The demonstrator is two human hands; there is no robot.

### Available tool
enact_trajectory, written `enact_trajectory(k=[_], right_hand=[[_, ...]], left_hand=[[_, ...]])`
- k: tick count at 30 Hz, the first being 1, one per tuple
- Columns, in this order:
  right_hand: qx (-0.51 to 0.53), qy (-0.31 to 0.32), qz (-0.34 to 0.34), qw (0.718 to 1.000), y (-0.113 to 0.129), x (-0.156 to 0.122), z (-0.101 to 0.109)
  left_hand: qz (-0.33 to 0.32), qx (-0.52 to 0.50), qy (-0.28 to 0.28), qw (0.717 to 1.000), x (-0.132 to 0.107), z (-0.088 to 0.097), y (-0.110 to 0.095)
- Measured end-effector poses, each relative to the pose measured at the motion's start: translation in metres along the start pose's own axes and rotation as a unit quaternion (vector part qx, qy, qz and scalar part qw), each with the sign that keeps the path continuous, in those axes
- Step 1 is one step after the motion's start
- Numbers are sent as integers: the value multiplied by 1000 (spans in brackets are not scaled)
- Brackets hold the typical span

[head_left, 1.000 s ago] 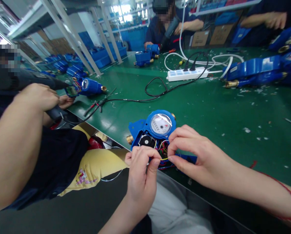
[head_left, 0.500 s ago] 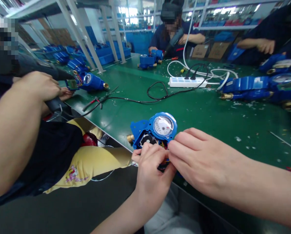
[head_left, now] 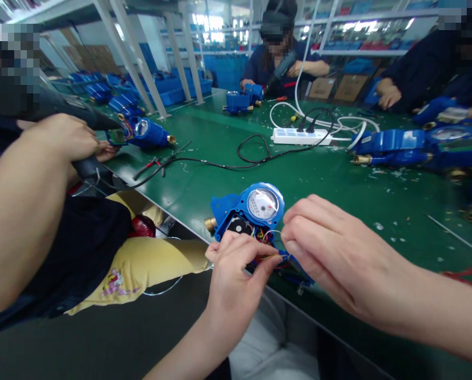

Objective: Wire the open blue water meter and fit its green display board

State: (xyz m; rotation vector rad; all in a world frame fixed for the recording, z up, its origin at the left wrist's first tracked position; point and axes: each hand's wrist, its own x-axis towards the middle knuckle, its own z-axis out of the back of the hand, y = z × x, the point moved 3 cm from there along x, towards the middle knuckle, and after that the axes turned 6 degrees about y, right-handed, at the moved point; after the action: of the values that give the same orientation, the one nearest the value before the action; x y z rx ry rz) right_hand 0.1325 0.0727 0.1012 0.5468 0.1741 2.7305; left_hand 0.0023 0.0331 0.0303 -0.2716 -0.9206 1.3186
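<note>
Along the bench's point(head_left: 338, 195) near edge, the right hand point(head_left: 334, 258) has drawn away from the left hand point(head_left: 236, 274), giving the wiring point(head_left: 261, 234) more room.
The left pinches a yellow wire point(head_left: 269, 256); the right closes, it seems, on a white wire point(head_left: 273, 231). The open blue meter point(head_left: 243, 211) lies just beyond the left hand.

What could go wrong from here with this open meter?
1. The left hand pinches a thin wire by the open blue meter; too hard a tug might strain its connection.
2. The meter sits close to the near edge of the green bench, so a knock could tip it off.
3. White scraps litter the bench; one might get inside the meter.
</note>
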Motion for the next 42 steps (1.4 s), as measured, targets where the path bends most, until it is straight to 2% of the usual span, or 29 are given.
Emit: enact_trajectory(k=[3,7,11,18,23,27,30,33,35,38,42], right_hand=[[71,-8,-74,995,-12,-19,-26],[97,-58,-117,987,-14,-34,-56],[167,-113,-134,970,-17,-36,-61],[217,-148,-146,954,-16,-39,-60],[204,-178,-127,954,-13,-42,-63],[206,-186,-118,953,-13,-44,-64],[207,-191,-109,953,-13,-45,-63],[204,-197,-112,952,-14,-46,-62],[201,-199,-116,952,-15,-47,-62],[195,-193,-113,955,-16,-47,-62],[188,-191,-109,957,-15,-47,-62]], left_hand=[[3,-37,26,999,-2,8,4],[-22,-10,31,999,-5,13,6],[-98,43,14,994,-5,15,3],[-227,163,-27,960,-4,14,-4],[-205,186,-73,958,-3,9,-6],[-184,162,-65,967,-3,8,-9],[-118,127,-58,983,-4,12,-3],[-14,90,-79,993,-6,18,10],[10,73,-75,994,-7,22,14],[-60,78,-33,995,-4,23,3],[-167,95,50,980,6,19,-18]])
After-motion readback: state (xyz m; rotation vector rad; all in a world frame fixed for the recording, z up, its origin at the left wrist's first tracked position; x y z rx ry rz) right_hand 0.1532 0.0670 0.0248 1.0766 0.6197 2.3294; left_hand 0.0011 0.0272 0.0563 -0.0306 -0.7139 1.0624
